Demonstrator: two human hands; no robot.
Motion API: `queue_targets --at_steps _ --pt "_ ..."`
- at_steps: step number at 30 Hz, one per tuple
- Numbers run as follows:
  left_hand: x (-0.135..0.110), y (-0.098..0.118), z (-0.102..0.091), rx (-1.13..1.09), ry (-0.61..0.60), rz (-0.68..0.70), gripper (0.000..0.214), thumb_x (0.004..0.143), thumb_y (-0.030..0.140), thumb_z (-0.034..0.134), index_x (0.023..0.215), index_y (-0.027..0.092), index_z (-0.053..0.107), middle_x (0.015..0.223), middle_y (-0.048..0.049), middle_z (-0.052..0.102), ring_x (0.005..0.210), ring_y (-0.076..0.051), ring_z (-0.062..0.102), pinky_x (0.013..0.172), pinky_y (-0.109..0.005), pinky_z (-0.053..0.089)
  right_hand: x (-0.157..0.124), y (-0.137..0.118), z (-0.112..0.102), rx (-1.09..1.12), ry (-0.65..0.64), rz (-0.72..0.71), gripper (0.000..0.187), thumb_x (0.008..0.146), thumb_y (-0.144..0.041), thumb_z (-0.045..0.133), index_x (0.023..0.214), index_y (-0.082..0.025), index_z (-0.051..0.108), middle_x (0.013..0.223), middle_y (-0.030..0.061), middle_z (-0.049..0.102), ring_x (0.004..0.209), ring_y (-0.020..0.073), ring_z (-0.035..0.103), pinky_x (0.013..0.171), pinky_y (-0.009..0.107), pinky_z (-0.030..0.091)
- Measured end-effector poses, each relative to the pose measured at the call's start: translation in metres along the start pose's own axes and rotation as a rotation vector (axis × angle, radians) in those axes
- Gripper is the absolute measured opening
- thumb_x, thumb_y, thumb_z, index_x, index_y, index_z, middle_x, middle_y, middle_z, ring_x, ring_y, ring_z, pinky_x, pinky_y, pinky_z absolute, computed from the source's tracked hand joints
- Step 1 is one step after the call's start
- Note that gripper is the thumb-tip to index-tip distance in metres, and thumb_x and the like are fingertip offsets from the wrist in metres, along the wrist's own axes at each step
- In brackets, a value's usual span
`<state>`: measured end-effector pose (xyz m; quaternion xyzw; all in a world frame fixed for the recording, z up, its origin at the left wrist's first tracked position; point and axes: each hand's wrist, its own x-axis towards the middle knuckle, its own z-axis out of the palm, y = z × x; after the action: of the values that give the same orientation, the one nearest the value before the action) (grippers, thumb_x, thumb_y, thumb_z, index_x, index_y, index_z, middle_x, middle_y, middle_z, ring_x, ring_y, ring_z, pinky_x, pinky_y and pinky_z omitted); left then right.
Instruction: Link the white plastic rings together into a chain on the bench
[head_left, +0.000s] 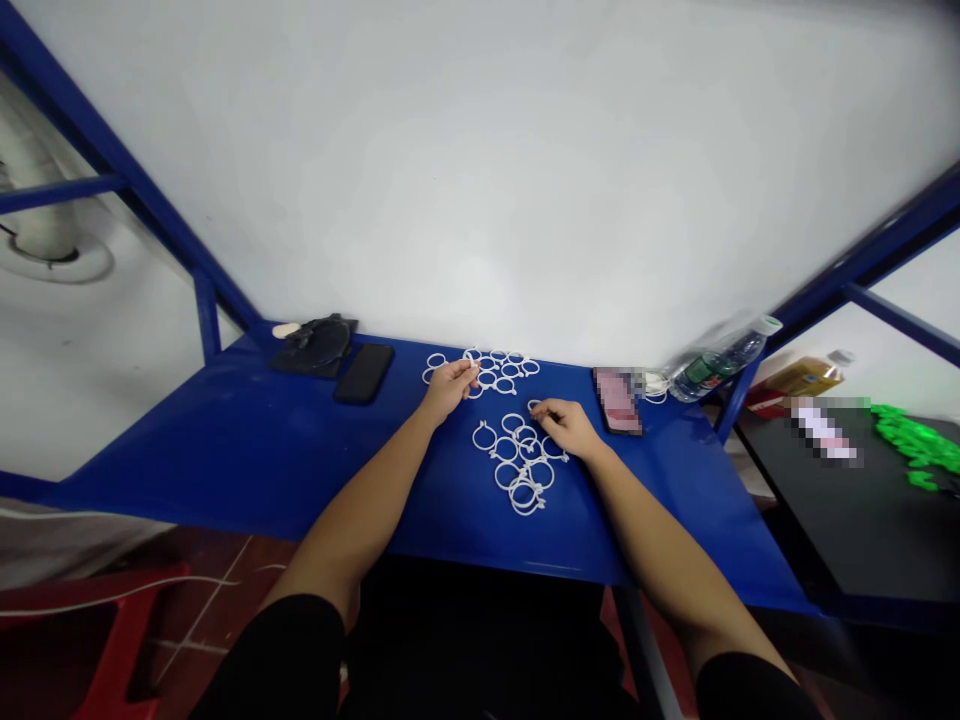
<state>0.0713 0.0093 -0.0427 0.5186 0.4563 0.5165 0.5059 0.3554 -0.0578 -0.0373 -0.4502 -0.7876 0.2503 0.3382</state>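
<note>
Several white plastic rings, each with a small knob or clasp, lie on a blue tabletop (285,450) in two groups. My left hand (448,390) is by the far group (505,386), its thumb and fingers pinched on a white ring (468,356). Some rings are partly hidden behind that hand. Just beyond the near group (506,475), my right hand (566,427) has its fingers curled at another white ring (533,404). That ring shows only in part, at the fingertips. Several rings in the near group overlap.
To the left lie a black phone (364,373) and a dark bundle (322,345). On the right are a lit phone (619,402), a white cable (655,388) and a leaning water bottle (724,362). Green pieces (919,440) lie on a black side table (862,530).
</note>
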Motion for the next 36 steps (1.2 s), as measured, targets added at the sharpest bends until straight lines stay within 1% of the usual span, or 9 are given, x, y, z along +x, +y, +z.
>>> queue_targets --at_steps 2,7,12,17,22,25,27,31,36 --pt "-0.001 0.000 0.001 0.049 0.076 0.086 0.038 0.082 0.048 0.076 0.104 0.016 0.077 0.064 0.0019 0.065 0.052 -0.010 0.050 0.053 -0.023 0.040 -0.001 0.000 0.000 0.008 0.005 -0.007 0.020 0.092 -0.029 0.059 0.096 -0.022 0.076 0.094 0.0053 0.079 0.075 0.0187 0.070 0.072 0.031 0.054" --pt "-0.004 0.008 -0.001 0.223 0.255 0.249 0.028 0.089 0.046 0.068 0.085 0.019 0.073 0.067 0.0011 0.060 0.066 -0.015 0.055 0.063 -0.025 0.043 -0.002 0.002 0.000 0.116 -0.011 0.065 0.041 0.100 -0.040 0.052 0.136 -0.024 0.065 0.094 0.0029 0.080 0.062 0.0153 0.066 0.064 0.029 0.054" --pt "-0.007 0.017 -0.002 0.310 0.347 0.389 0.025 0.092 0.040 0.065 0.078 0.020 0.069 0.089 -0.0042 0.068 0.086 -0.018 0.061 0.083 -0.028 0.049 -0.003 0.008 0.004 0.086 0.061 0.040 0.037 0.097 -0.039 0.059 0.129 -0.021 0.068 0.087 0.0027 0.077 0.071 0.0177 0.069 0.071 0.031 0.055" --pt "-0.008 0.014 0.003 0.232 0.334 0.288 0.027 0.086 0.046 0.072 0.081 0.020 0.073 0.070 -0.0001 0.065 0.064 -0.015 0.058 0.063 -0.026 0.046 0.008 0.012 -0.002 -0.036 0.151 0.092 0.032 0.100 -0.034 0.053 0.123 -0.020 0.070 0.102 0.0071 0.078 0.082 0.0203 0.072 0.080 0.036 0.059" --pt "-0.013 0.015 0.011 0.112 0.309 0.255 0.029 0.080 0.045 0.079 0.079 0.020 0.065 0.069 -0.0007 0.069 0.067 -0.017 0.068 0.063 -0.026 0.049 0.048 0.012 -0.008 -0.330 -0.045 -0.049 0.045 0.096 -0.017 0.053 0.139 -0.024 0.063 0.138 0.0097 0.066 0.125 0.0253 0.063 0.105 0.039 0.053" --pt "-0.015 0.017 0.012 0.041 0.271 0.227 0.033 0.081 0.043 0.079 0.101 0.021 0.065 0.079 -0.0030 0.075 0.072 -0.018 0.071 0.064 -0.026 0.052 0.072 0.016 -0.005 -0.464 -0.109 0.034 0.051 0.092 -0.011 0.056 0.140 -0.024 0.064 0.140 0.0118 0.063 0.116 0.0255 0.067 0.099 0.035 0.054" --pt "-0.014 0.016 0.011 0.048 0.229 0.207 0.036 0.084 0.044 0.076 0.110 0.021 0.066 0.085 -0.0045 0.077 0.063 -0.015 0.067 0.057 -0.025 0.049 0.079 0.020 -0.004 -0.523 -0.139 0.110 0.043 0.094 -0.013 0.058 0.134 -0.023 0.068 0.131 0.0137 0.068 0.104 0.0253 0.071 0.092 0.035 0.056" --pt "-0.013 0.013 0.010 0.058 0.179 0.192 0.033 0.086 0.047 0.074 0.103 0.020 0.068 0.095 -0.0067 0.078 0.053 -0.011 0.059 0.050 -0.024 0.044 0.059 0.026 -0.006 -0.464 -0.140 0.066 0.024 0.096 -0.020 0.060 0.115 -0.025 0.075 0.110 0.0095 0.074 0.094 0.0226 0.071 0.088 0.032 0.055" --pt "-0.015 0.009 0.018 0.084 0.146 0.192 0.025 0.086 0.042 0.074 0.098 0.021 0.067 0.095 -0.0047 0.075 0.054 -0.010 0.057 0.051 -0.024 0.043 0.009 0.029 -0.012 -0.135 0.108 0.129 0.029 0.106 -0.039 0.047 0.118 -0.022 0.068 0.093 0.0057 0.075 0.084 0.0211 0.070 0.082 0.034 0.055"
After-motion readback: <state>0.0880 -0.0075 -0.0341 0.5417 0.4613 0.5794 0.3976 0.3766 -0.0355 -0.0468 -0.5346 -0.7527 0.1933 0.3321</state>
